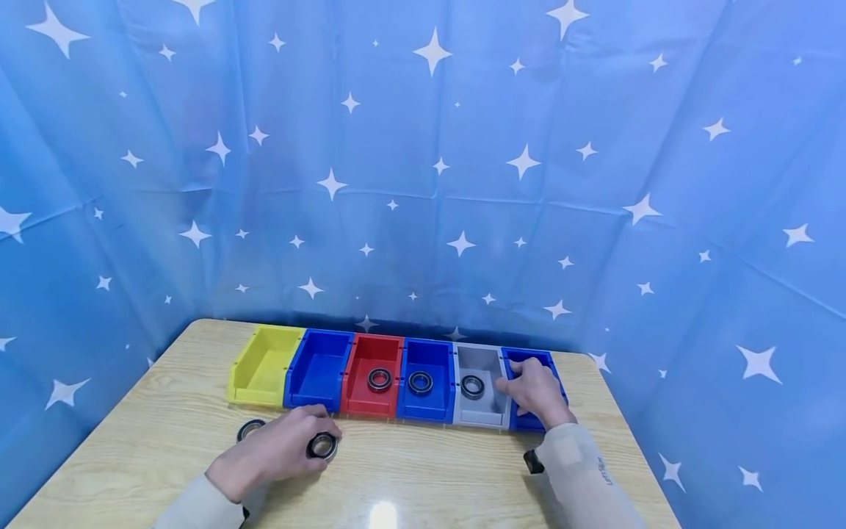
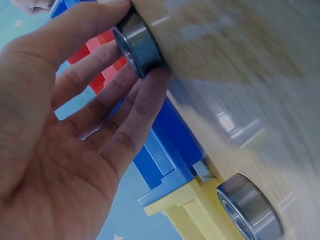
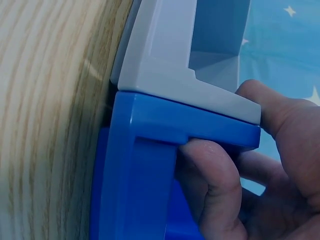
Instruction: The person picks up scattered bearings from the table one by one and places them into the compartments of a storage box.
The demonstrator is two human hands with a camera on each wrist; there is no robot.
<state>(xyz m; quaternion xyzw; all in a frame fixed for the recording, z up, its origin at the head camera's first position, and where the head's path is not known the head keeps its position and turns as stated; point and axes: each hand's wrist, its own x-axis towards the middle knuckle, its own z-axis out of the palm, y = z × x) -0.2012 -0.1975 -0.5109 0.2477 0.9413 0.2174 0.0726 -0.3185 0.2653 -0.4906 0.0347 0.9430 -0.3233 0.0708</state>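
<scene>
My left hand (image 1: pixel 280 446) pinches a bearing (image 1: pixel 322 445) between thumb and fingertips, just above the table in front of the bins; the left wrist view shows this bearing (image 2: pixel 139 44) held on its edge. A second bearing (image 1: pixel 250 429) lies on the table beside that hand, close to the yellow bin (image 2: pixel 192 210). At the right end of the row, my right hand (image 1: pixel 538 391) grips the wall between the grey bin (image 1: pixel 482 419) and the end blue bin (image 3: pixel 150 185). In the right wrist view, its thumb and fingers (image 3: pixel 212 167) lie on opposite sides of that wall.
Six joined bins stand along the table's back: yellow (image 1: pixel 262 365), blue (image 1: pixel 320 367), red (image 1: pixel 370 402), blue (image 1: pixel 426 409), grey and blue. One bearing lies in each of the red (image 1: pixel 380 380), middle blue (image 1: pixel 420 383) and grey (image 1: pixel 472 386) bins. A starred curtain (image 1: pixel 396 184) hangs behind.
</scene>
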